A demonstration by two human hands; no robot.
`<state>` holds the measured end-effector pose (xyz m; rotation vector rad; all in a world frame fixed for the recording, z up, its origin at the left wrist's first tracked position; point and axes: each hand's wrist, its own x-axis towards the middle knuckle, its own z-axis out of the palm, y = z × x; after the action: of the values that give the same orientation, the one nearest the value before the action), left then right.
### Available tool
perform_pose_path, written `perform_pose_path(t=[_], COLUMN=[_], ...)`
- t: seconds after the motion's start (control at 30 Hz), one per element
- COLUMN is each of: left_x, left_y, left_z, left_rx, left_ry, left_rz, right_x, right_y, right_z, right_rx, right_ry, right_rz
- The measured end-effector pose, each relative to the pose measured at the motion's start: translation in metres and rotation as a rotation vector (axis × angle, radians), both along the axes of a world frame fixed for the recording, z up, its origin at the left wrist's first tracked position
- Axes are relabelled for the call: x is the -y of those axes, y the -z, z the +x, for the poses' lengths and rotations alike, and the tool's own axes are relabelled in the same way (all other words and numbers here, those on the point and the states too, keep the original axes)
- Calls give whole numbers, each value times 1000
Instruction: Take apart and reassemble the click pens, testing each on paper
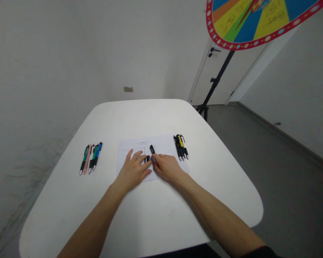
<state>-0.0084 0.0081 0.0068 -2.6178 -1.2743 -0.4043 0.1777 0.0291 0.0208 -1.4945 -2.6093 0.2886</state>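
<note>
My left hand lies on a sheet of printed white paper with its fingers spread. Close to its fingertips is a small black piece, partly hidden by the fingers; whether it is a pen cap or part of another pen I cannot tell. A black pen is pinched in my right hand, its upper end pointing away from me. My fingers hide the lower end of that pen, over the right half of the sheet.
On the white table, several green, pink and blue click pens lie at the left. Several black, yellow and white pens lie right of the paper. Beyond stand a colourful wheel on a black tripod and a door.
</note>
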Motion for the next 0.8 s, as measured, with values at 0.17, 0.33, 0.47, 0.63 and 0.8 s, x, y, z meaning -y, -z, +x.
perform_pose_path(t=[0.17, 0.33, 0.47, 0.63, 0.8], left_x=[0, 2, 0, -2, -2], left_y=[0, 2, 4, 6, 9], left_z=[4, 4, 2, 1, -3], left_rx=[15, 17, 58, 140, 253], left_ry=[20, 6, 7, 24, 2], left_rz=[0, 1, 19, 75, 105], right_x=[0, -1, 0, -5, -12], right_y=[0, 4, 13, 27, 30], right_z=[-1, -1, 0, -1, -3], right_rx=[0, -148, -412, -1013, -1595], right_ry=[22, 84, 207, 323, 402], right_rz=[-29, -36, -32, -41, -298])
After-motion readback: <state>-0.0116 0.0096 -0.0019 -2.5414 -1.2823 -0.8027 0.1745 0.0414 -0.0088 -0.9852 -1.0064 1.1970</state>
